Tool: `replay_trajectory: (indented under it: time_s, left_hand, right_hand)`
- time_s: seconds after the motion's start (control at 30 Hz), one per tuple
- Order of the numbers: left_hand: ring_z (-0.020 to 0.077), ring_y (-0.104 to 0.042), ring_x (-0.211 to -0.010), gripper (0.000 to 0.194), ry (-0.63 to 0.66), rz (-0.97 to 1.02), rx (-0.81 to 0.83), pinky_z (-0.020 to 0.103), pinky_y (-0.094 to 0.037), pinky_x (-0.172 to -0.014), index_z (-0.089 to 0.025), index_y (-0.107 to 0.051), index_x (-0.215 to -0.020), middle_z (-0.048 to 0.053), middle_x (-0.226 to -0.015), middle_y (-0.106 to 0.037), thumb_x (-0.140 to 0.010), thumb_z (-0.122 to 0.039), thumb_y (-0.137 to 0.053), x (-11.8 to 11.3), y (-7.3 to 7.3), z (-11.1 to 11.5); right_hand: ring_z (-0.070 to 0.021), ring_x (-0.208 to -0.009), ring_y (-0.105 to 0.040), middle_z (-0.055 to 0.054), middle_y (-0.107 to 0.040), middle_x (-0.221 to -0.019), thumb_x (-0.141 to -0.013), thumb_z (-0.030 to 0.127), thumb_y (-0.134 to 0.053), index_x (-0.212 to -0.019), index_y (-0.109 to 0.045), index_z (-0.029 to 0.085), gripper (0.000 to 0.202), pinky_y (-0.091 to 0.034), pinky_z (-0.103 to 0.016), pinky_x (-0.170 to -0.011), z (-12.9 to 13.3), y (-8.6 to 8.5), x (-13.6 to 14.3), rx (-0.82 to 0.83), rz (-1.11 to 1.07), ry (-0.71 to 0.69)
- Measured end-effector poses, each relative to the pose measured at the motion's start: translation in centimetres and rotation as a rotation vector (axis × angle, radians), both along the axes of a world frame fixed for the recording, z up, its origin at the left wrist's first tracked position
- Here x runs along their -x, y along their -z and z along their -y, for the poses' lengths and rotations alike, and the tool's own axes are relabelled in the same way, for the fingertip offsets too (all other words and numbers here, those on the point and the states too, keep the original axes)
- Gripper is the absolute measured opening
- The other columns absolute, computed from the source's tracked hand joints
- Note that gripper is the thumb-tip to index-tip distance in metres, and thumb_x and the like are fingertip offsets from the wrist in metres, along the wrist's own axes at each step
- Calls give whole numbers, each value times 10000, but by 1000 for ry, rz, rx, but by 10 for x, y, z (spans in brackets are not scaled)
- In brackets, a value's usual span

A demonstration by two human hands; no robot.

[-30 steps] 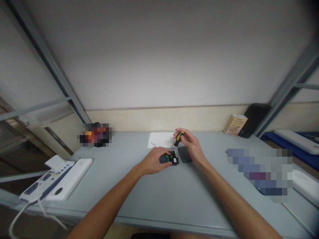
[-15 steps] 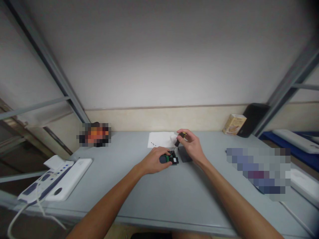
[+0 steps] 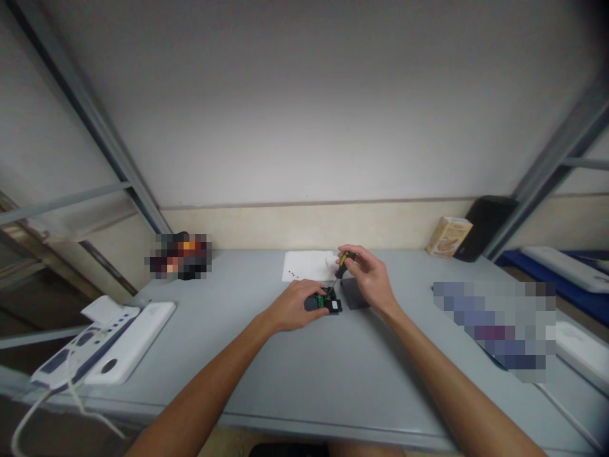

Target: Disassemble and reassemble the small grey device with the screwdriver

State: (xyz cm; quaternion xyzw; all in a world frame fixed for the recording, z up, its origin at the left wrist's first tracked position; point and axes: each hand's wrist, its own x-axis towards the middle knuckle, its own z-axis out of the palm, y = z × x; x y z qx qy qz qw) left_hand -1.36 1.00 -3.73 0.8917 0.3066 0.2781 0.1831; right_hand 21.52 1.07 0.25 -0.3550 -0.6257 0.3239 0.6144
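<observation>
A small black device with an exposed green circuit board (image 3: 335,306) lies on the table at the middle. My left hand (image 3: 297,306) grips it from the left, thumb along the near edge and fingers over the far side. In my right hand (image 3: 370,274) is a screwdriver (image 3: 344,263) with a black and yellow handle, its shaft slanting down to the board. The tip is too small to make out clearly. A flat dark grey panel (image 3: 353,296) lies just right of the device, partly under my right hand. Behind, several tiny dark bits rest on a white sheet of paper (image 3: 309,261).
At the left stand a white power strip (image 3: 90,343) and a white slab-like box (image 3: 137,343) with cables. A yellow carton (image 3: 448,237) and a black case (image 3: 485,228) stand at the back right. Blurred-out items lie left and right on the grey table (image 3: 285,381).
The screwdriver's handle has turned in my right hand, so more yellow shows. My left hand stays on the device, and the view has shifted very slightly.
</observation>
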Motion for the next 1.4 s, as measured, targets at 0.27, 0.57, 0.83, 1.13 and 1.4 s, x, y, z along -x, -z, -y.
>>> replay_trajectory:
  time_s: [0.27,0.57,0.83,1.13,1.4]
  left_hand:
    - [244,-641,-1185,289,12,-9,-7,402,-433,-1081,-249,-664,-1139,55,-1270,-700,-889,-373,-742,0,0,0]
    - [246,-634,-1193,308,23,-22,-18,417,-431,-1082,-246,-649,-1172,60,-1275,-696,-908,-386,-723,0,2,0]
    - [249,-619,-1234,301,40,-45,-48,433,-410,-1098,-245,-650,-1173,61,-1298,-688,-921,-398,-709,1,2,-2]
    - [246,-610,-1239,313,46,-73,-48,427,-414,-1100,-265,-633,-1224,52,-1290,-686,-942,-391,-681,3,-4,-1]
    - [247,-609,-1239,350,46,-82,-41,415,-427,-1072,-269,-613,-1256,49,-1289,-685,-940,-401,-683,5,-5,-1]
  right_hand:
    - [-187,-912,-667,-53,-684,-1020,-921,347,-669,-1112,-726,251,221,-551,-329,-827,1,-2,-1,-23,17,20]
    - [-181,-923,-659,-51,-667,-1034,-929,335,-659,-1103,-729,251,205,-546,-301,-774,5,-5,3,-49,69,9]
    - [-172,-901,-664,-40,-656,-1022,-936,329,-657,-1101,-729,271,190,-545,-300,-759,7,-7,3,-62,63,15]
    - [-181,-895,-667,-41,-652,-1008,-930,344,-665,-1120,-726,275,212,-562,-321,-779,6,-4,2,-64,62,17]
    - [-182,-898,-666,-42,-648,-1004,-924,363,-671,-1098,-731,267,208,-575,-323,-781,7,-5,3,-62,50,25]
